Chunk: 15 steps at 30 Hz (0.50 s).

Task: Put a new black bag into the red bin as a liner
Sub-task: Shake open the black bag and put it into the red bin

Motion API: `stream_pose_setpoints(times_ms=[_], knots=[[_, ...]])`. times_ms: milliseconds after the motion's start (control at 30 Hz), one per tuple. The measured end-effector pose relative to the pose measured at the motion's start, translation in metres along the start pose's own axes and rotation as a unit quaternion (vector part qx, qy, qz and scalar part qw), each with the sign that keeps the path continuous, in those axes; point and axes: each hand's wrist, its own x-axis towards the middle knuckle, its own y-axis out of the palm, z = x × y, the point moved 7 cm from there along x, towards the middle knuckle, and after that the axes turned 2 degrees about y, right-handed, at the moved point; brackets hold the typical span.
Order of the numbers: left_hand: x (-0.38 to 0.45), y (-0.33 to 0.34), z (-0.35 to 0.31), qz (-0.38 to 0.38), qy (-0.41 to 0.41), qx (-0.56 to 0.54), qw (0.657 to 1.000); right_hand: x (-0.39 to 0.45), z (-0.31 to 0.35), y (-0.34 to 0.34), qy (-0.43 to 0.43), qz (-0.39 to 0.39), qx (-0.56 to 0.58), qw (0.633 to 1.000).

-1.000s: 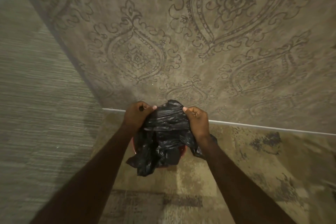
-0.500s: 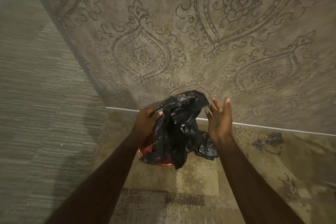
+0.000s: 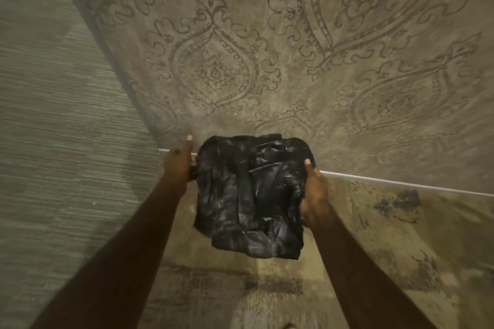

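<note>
A crinkled black bag (image 3: 251, 195) is spread wide between my two hands, in front of the wall's base. My left hand (image 3: 179, 163) grips its left edge, index finger pointing up. On the bag's right edge sits my right hand (image 3: 315, 189), thumb on top of the plastic. The bag hangs down as a broad sheet and hides the red bin; no red shows in the head view.
A wall with ornate damask wallpaper (image 3: 294, 61) rises straight ahead, with a thin white baseboard strip (image 3: 401, 184) at its foot. A striped grey wall (image 3: 53, 141) runs along the left. Worn, patterned carpet (image 3: 267, 288) lies below my arms.
The bag was bunched and held mostly by my left hand, with my right hand open beside it. Both hands now hold it stretched wide, and it covers the red bin.
</note>
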Motion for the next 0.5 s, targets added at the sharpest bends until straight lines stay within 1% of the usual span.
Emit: stream_pose_setpoints(times_ms=[33, 100, 133, 167, 200, 267, 333, 500], knots=[[-0.007, 0.0, 0.012, 0.028, -0.029, -0.025, 0.999, 0.005, 0.004, -0.007, 0.006, -0.037, -0.009, 0.999], [-0.024, 0.01, 0.045, 0.13, -0.087, -0.072, 0.985, 0.015, 0.005, -0.017, 0.013, -0.088, -0.032, 0.996], [-0.034, 0.02, 0.062, 0.191, -0.108, -0.105, 0.97, 0.018, 0.003, -0.02, 0.02, -0.099, -0.047, 0.994], [-0.045, 0.029, 0.078, 0.235, -0.126, -0.132, 0.955, 0.02, 0.001, -0.021, 0.032, -0.104, -0.06, 0.992], [-0.057, 0.036, 0.094, 0.255, -0.147, -0.147, 0.944, 0.021, -0.002, -0.022, 0.039, -0.109, -0.064, 0.991], [-0.074, 0.049, 0.118, 0.245, -0.159, -0.119, 0.949, 0.02, -0.009, -0.025, 0.04, -0.124, -0.075, 0.989], [-0.083, 0.06, 0.133, 0.229, -0.126, -0.058, 0.963, 0.019, -0.02, -0.028, 0.048, -0.127, -0.077, 0.988], [-0.08, 0.074, 0.115, 0.173, -0.044, -0.034, 0.983, 0.019, -0.039, -0.026, 0.073, -0.082, -0.022, 0.994]])
